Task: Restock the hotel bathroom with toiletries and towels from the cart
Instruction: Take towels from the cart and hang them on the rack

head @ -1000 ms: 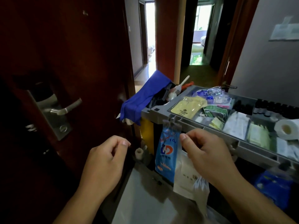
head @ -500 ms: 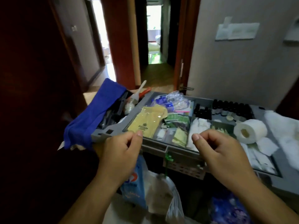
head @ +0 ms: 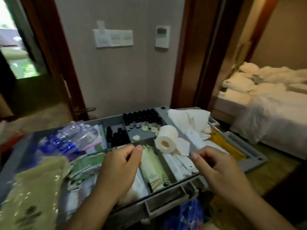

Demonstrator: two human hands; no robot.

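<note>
The grey cart tray [head: 255, 156] fills the lower middle of the view. It holds dark small bottles [head: 141, 119], a toilet paper roll [head: 166, 139], pale green sachets [head: 153, 168], white packets [head: 180, 163] and a white towel [head: 192, 122]. My left hand [head: 118, 170] hovers over the sachet compartments, fingers loosely curled, holding nothing. My right hand [head: 217, 168] hovers over the tray's right front part, also loosely curled and empty.
A clear bag with blue items [head: 69, 140] and a yellow-green packet [head: 36, 193] lie at the tray's left. A blue bag [head: 191, 214] hangs below the cart front. A bed with white linen [head: 265, 103] stands to the right, and a wall with switches [head: 114, 38] rises behind the cart.
My view has swung right from the dark door to the cart top and the bedroom. Both hands moved up from the hanging bags to over the tray.
</note>
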